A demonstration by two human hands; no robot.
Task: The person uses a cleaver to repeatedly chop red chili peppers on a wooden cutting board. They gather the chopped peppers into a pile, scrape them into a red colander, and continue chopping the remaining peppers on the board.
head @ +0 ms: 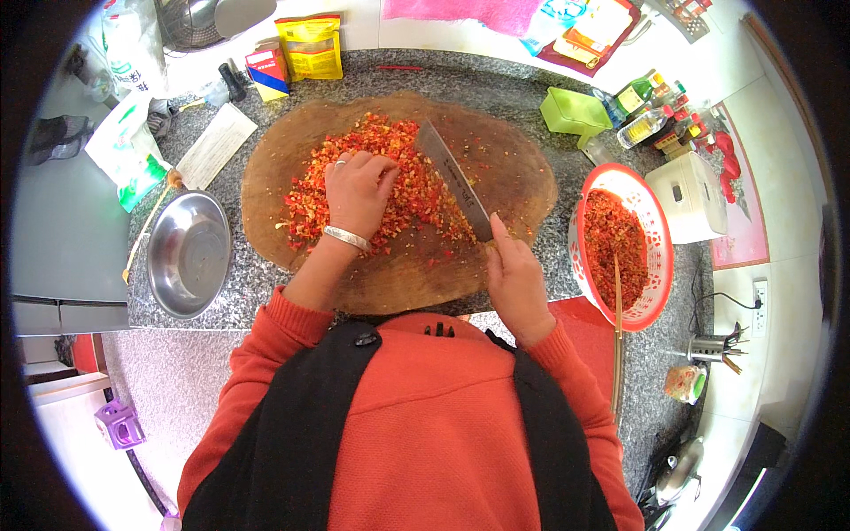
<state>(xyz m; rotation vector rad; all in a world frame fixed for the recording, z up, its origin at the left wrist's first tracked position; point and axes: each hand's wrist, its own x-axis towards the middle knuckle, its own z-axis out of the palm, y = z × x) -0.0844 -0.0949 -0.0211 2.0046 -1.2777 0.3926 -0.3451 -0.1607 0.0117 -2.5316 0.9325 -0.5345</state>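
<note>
My right hand (pixel 521 282) grips the handle of a Chinese cleaver (pixel 456 182). Its broad steel blade stands at the right side of a heap of finely chopped red chilies (pixel 418 192), mixed with paler bits. Over the heap's left part hangs my left hand (pixel 358 186), back up, with fingers curled. Those fingertips are partly hidden, so whether they pinch any pieces is unclear. A thick wooden chopping board (pixel 392 289) of irregular outline lies under the heap, with loose bits scattered over its right half.
Left of the board stands a steel bowl (pixel 189 255). At the right, a red-rimmed basin (pixel 664 265) holds chopped chili and a wooden stick (pixel 617 292). Behind are a green plastic container (pixel 574 111), several bottles (pixel 644 126) and a yellow pouch (pixel 310 46).
</note>
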